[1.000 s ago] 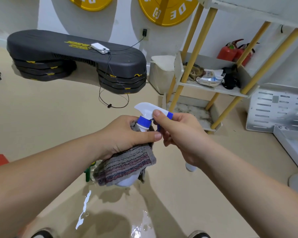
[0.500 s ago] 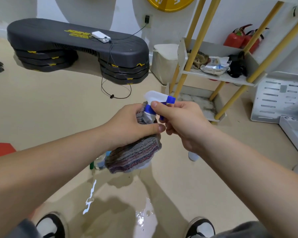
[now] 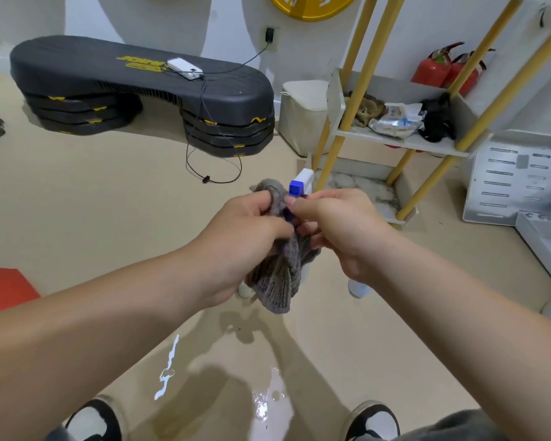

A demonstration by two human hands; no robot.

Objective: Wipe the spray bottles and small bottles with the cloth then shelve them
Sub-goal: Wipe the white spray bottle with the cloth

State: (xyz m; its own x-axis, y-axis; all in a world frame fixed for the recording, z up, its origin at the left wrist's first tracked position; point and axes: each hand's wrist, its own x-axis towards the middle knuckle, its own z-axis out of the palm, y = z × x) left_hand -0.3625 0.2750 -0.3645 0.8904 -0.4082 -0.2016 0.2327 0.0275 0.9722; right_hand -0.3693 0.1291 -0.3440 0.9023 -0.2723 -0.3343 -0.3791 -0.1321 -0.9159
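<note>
over the floor (image 3: 109,218), left hand (image 3: 245,237) wraps the grey striped cloth (image 3: 280,275) round an upright blue-nozzled white spray bottle (image 3: 300,183), right hand (image 3: 341,230) (nearer the yellow-poled shelf (image 3: 404,144)) pinching its neck.

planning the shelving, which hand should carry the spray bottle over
Probably the right hand: it pinches the spray bottle and the shelf is on its side; the left hand grips the cloth.
</note>
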